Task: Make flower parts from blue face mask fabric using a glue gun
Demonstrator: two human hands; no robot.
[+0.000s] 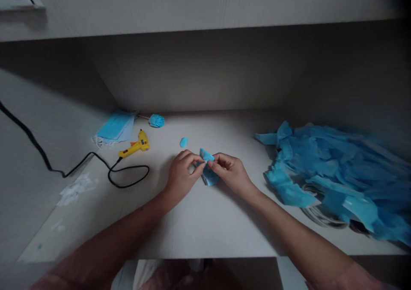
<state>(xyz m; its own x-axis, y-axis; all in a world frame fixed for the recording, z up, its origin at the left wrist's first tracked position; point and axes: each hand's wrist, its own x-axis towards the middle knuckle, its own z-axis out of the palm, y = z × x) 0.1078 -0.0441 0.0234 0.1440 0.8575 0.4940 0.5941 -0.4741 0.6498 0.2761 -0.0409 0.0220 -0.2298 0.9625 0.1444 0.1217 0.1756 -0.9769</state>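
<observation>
1. Pinching, with left hand [184, 173] and right hand [231, 171], one folded light-blue fabric piece [210, 179] over pale flat tabletop [221, 234]; seemingly not yet fully shaped.
2. Behind, see one small light-blue fabric scrap [183, 142], seemingly unused.
3. Farther still, see one round blue fabric rosette [156, 120], apparently finished.

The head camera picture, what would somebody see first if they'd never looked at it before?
Probably the big messy pile of blue cloth on the right side of the table. Next, the bright yellow glue gun with its black cord, over on the left. In the middle, the left hand and right hand pinch a small blue piece between them.
</observation>
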